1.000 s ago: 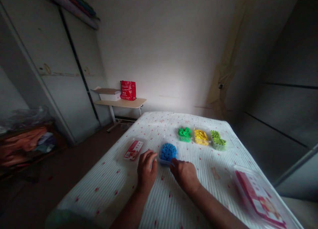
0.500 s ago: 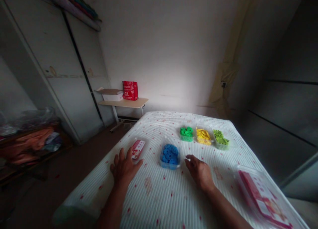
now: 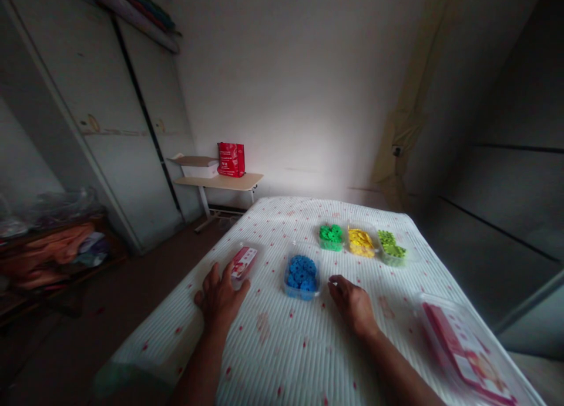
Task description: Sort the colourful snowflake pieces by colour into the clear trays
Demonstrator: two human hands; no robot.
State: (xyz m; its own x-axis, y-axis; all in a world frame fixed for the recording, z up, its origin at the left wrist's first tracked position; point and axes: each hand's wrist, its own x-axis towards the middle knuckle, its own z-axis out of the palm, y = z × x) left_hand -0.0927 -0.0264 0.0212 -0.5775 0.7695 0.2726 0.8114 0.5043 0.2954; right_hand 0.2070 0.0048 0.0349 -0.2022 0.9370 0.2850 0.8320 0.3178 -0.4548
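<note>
On the left, my left hand (image 3: 222, 297) is spread with the palm down, its fingertips at the near edge of a small clear plastic lid (image 3: 245, 262) with a red-and-white label. Whether the fingers touch the lid I cannot tell. A clear tub of blue flower-shaped plastic pieces (image 3: 302, 275) stands between my hands. Just right of that tub, my right hand (image 3: 353, 305) is over the cloth with its fingers loosely curled and a small gap at the tips. Nothing shows between them.
Tubs of green pieces (image 3: 331, 237), yellow pieces (image 3: 362, 242) and lime pieces (image 3: 392, 247) stand farther back on the spotted tablecloth (image 3: 304, 344). A large clear package with a pink label (image 3: 469, 350) lies at the near right. A red bag (image 3: 231, 159) sits on a side table (image 3: 229, 181).
My left hand has shifted very slightly left, and the lid by it has turned or shifted a little. My right hand and the tubs stay in place.
</note>
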